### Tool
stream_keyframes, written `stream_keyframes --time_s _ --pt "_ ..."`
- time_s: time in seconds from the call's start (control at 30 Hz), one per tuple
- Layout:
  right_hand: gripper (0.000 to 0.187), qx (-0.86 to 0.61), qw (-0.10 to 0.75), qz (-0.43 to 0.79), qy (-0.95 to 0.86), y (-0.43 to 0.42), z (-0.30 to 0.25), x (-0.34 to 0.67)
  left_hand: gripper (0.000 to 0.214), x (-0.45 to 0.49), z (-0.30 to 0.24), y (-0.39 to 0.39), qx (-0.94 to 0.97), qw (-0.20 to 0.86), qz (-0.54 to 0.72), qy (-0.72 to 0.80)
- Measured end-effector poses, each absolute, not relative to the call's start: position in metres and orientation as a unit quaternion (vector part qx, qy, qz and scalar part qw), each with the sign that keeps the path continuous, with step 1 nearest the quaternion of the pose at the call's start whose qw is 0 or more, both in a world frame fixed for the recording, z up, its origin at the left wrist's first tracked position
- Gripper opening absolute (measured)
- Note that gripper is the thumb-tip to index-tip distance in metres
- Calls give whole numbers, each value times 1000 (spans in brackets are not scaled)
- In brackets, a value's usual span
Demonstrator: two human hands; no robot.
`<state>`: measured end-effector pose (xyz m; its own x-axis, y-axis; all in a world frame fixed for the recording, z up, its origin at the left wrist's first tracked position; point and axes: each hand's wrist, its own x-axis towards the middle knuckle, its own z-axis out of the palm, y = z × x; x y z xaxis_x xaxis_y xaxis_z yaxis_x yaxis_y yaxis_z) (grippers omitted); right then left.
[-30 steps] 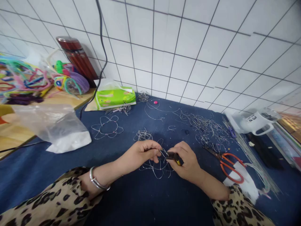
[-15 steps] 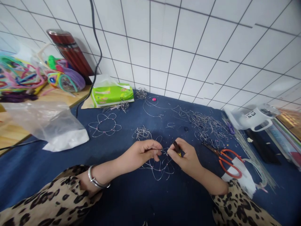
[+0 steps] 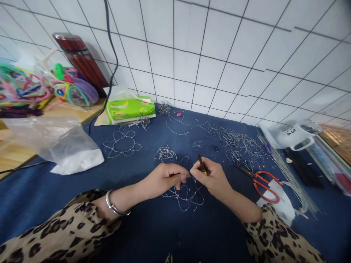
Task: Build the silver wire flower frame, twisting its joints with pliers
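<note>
My left hand [image 3: 171,176] pinches the edge of a wire flower [image 3: 184,199], a ring of thin silver loops with small pink beads. Close to its fingertips, my right hand [image 3: 210,175] is closed around pliers [image 3: 202,163], whose dark jaws stick up past the knuckles above a bit of yellow handle. Its thumb and forefinger also pinch at the flower's wire; the exact grip is hidden. Beyond the left hand lies a wire bundle [image 3: 165,152]. A finished-looking second wire flower [image 3: 123,144] lies flat to the left on the blue cloth [image 3: 148,223].
Orange-handled scissors [image 3: 264,186] lie right of my hand, near wire scraps [image 3: 238,140] and long straight wires [image 3: 297,179]. A white mug [image 3: 297,137] stands farther right. Left are a plastic bag [image 3: 57,146], a green tissue pack [image 3: 130,109] and a red thermos [image 3: 82,60]. A tiled wall [image 3: 189,54] closes the back.
My right hand has turned and shifted slightly left, so the pliers' jaws now point more upward and stand out farther. My left hand still pinches the wire flower.
</note>
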<state>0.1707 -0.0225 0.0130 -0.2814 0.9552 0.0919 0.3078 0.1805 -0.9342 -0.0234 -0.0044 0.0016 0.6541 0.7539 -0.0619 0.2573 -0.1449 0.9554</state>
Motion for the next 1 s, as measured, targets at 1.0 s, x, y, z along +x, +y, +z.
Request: stream_keyframes --time_s 1.0 --pt "18 -495 167 31 -852 -12 4 212 17 -28 -12 3 675 567 302 363"
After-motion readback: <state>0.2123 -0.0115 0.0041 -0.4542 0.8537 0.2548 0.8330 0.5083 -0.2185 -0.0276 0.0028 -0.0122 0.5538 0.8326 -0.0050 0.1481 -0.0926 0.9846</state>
